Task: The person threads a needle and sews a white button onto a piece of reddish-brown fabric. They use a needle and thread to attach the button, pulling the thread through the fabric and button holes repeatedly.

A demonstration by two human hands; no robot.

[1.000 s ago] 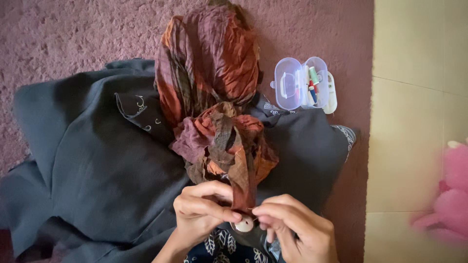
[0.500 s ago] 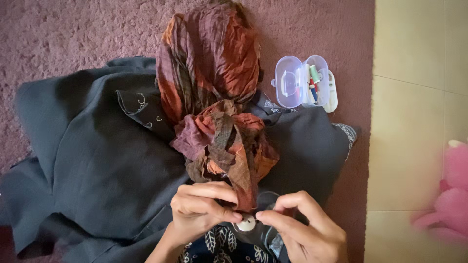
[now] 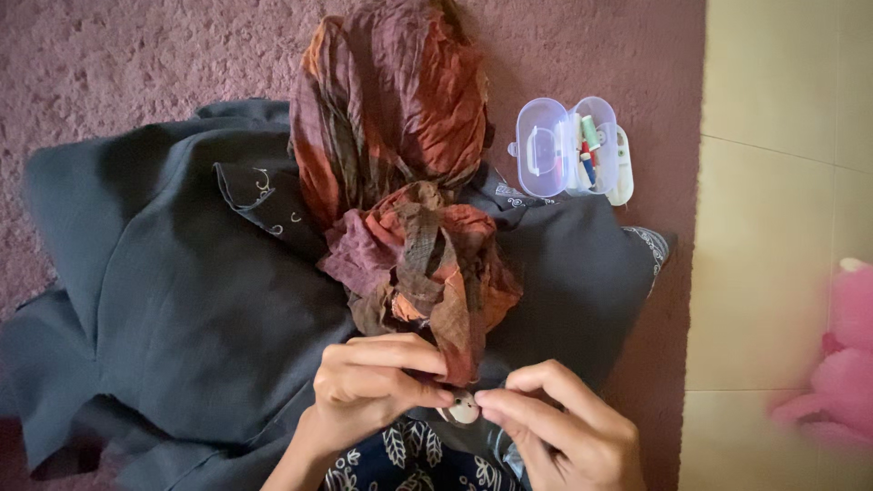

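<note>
My left hand (image 3: 373,386) and my right hand (image 3: 555,432) meet at the bottom middle, fingertips pinched on a small round pale button (image 3: 463,408) at the end of an orange, brown and maroon checked cloth (image 3: 400,182). That crumpled cloth runs from the top centre down to my fingers. It lies over a dark grey garment (image 3: 182,300) with pale embroidery, spread across the left and middle. A dark blue fabric with a white leaf print (image 3: 409,455) shows under my wrists.
An open clear plastic sewing kit (image 3: 568,150) with coloured thread spools sits on the mauve carpet (image 3: 118,64) at upper right. Cream floor tiles (image 3: 782,182) run along the right side. A pink soft toy (image 3: 837,364) lies at the right edge.
Both hands have shifted slightly lower and stay pinched at the button; the right fingers have drawn a little to the right. The cloth and garment lie as before.
</note>
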